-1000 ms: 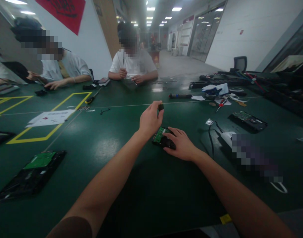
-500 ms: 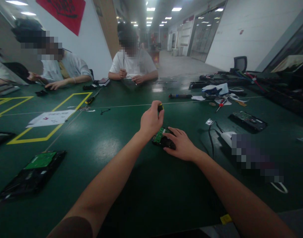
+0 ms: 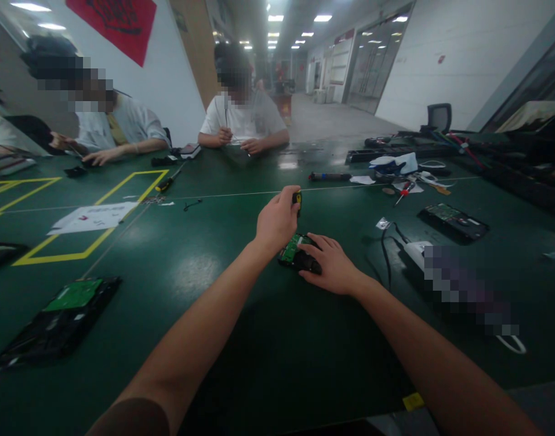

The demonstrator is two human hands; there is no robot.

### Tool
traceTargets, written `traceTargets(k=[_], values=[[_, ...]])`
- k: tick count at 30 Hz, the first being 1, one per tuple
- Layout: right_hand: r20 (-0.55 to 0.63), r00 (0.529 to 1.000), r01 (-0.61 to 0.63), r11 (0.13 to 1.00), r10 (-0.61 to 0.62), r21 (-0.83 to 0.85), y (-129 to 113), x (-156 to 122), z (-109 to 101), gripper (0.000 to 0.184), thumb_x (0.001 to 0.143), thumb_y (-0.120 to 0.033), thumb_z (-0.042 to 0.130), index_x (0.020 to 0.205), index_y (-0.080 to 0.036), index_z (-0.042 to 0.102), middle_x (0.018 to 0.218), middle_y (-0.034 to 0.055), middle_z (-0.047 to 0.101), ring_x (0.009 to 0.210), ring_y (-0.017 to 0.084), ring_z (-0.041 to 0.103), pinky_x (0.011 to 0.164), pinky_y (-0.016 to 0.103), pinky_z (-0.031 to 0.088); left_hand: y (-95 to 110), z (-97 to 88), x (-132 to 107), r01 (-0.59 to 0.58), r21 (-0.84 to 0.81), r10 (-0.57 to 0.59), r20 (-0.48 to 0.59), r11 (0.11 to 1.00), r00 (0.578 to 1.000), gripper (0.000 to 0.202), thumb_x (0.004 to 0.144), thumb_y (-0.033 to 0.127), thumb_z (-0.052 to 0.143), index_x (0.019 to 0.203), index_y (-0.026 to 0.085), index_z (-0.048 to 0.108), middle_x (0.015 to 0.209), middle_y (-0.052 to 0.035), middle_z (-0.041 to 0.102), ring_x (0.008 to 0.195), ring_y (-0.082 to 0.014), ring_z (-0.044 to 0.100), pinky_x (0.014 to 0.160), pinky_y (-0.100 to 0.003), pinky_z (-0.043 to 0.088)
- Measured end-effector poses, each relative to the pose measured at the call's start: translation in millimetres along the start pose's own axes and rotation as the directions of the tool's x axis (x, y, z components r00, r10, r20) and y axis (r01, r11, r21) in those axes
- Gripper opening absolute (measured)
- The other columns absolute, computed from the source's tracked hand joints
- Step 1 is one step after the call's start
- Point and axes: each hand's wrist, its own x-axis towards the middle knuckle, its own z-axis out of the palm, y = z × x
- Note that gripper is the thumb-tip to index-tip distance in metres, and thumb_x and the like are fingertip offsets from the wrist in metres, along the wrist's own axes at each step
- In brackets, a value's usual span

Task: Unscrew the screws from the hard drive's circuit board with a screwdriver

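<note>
My left hand (image 3: 277,219) is closed around the black-and-yellow handle of a screwdriver (image 3: 297,198), held upright over a small black device with a green circuit board (image 3: 300,251). The hand hides the screwdriver's shaft and tip, so I cannot tell where the tip touches. My right hand (image 3: 332,263) lies across the right part of that device, its fingers along the far edge and its thumb at the near edge, gripping it against the green table (image 3: 277,339).
A similar opened device (image 3: 454,221) lies at the right, and a larger one (image 3: 59,318) at the left. Beside my right arm is a pouch-like item (image 3: 463,278) with a black cable. Farther back are another screwdriver (image 3: 168,180), paper (image 3: 93,217) and two people working.
The screwdriver handle has turned slightly in my left hand, showing more of its yellow part, and the wrist has rotated a little. My right hand and the device stay put.
</note>
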Motion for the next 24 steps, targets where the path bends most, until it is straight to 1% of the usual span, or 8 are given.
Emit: traceTargets(k=[3,5,10,13,15,18,21,24], values=[[-0.007,1.000,0.010,1.000,-0.010,-0.009,1.0,0.1,1.9,0.066,0.090,-0.054,0.067,0.147,-0.024,0.055,0.160,0.0177,0.042,0.145,0.039,0.041,0.119,0.061,0.029,1.2,-0.3,-0.2,0.032,-0.003,-0.032,0.025,0.999,0.999,0.038,0.098,0.033,0.062,0.131,0.022,0.049,0.117,-0.0136,0.073,0.102,-0.0269,0.072,0.090,-0.042,0.057],[-0.015,1.000,0.014,1.000,-0.014,-0.011,1.5,0.1,2.9,0.066,0.090,-0.053,0.067,0.147,-0.023,0.055,0.159,0.0182,0.043,0.144,0.040,0.042,0.118,0.061,0.029,1.9,-0.8,-0.4,0.047,-0.014,-0.046,0.027,0.999,0.999,0.040,0.096,0.038,0.066,0.128,0.021,0.048,0.114,-0.0130,0.073,0.101,-0.0264,0.073,0.089,-0.041,0.057],[-0.022,1.000,0.016,1.000,-0.016,-0.008,2.2,-0.1,3.7,0.066,0.089,-0.054,0.068,0.147,-0.025,0.055,0.159,0.0173,0.043,0.144,0.040,0.042,0.118,0.062,0.030,2.6,-2.8,-0.1,0.034,-0.032,-0.033,0.019,0.999,0.999,0.029,0.098,0.029,0.062,0.124,0.023,0.050,0.107,-0.0100,0.073,0.093,-0.0238,0.072,0.087,-0.040,0.057],[-0.023,1.000,0.012,1.000,-0.013,-0.011,2.2,-0.3,3.6,0.066,0.089,-0.054,0.068,0.147,-0.024,0.055,0.160,0.0175,0.043,0.144,0.040,0.042,0.118,0.061,0.030,3.0,-3.6,0.3,-0.033,-0.032,0.033,-0.009,0.999,0.999,0.026,0.100,0.024,0.057,0.126,0.023,0.055,0.112,-0.0104,0.071,0.096,-0.0226,0.070,0.088,-0.040,0.057],[-0.026,1.000,0.010,1.000,-0.010,-0.009,1.9,-0.4,3.2,0.066,0.089,-0.053,0.068,0.147,-0.024,0.054,0.160,0.0174,0.042,0.144,0.040,0.042,0.118,0.061,0.030,2.9,-3.8,0.4,-0.087,-0.030,0.085,-0.046,0.996,0.995,0.027,0.099,0.022,0.057,0.126,0.023,0.060,0.118,-0.0108,0.067,0.102,-0.0221,0.067,0.091,-0.039,0.057],[-0.023,1.000,0.008,1.000,-0.008,0.001,1.1,-0.5,2.3,0.065,0.089,-0.052,0.068,0.147,-0.025,0.054,0.160,0.0173,0.042,0.144,0.039,0.042,0.119,0.060,0.029,1.2,-3.3,0.4,-0.115,-0.019,0.113,-0.080,0.993,0.990,0.029,0.098,0.019,0.058,0.126,0.024,0.066,0.116,-0.0094,0.066,0.102,-0.0206,0.066,0.091,-0.037,0.057],[-0.016,1.000,0.000,1.000,0.000,0.010,0.0,-0.5,1.1,0.065,0.089,-0.053,0.068,0.147,-0.025,0.055,0.160,0.0172,0.042,0.144,0.039,0.041,0.119,0.060,0.029,-1.6,-1.4,0.4,-0.125,-0.040,0.122,-0.072,0.991,0.990,0.034,0.097,0.017,0.059,0.131,0.023,0.064,0.119,-0.0094,0.069,0.105,-0.0208,0.068,0.093,-0.037,0.057],[-0.010,1.000,-0.010,1.000,0.010,0.012,-0.5,-1.0,0.3,0.067,0.089,-0.053,0.068,0.148,-0.025,0.054,0.161,0.0170,0.041,0.145,0.040,0.041,0.119,0.060,0.029,-3.5,1.8,-0.1,-0.128,-0.053,0.125,-0.065,0.990,0.990,0.042,0.095,0.023,0.065,0.137,0.022,0.060,0.128,-0.0109,0.070,0.105,-0.0219,0.070,0.092,-0.038,0.058]])
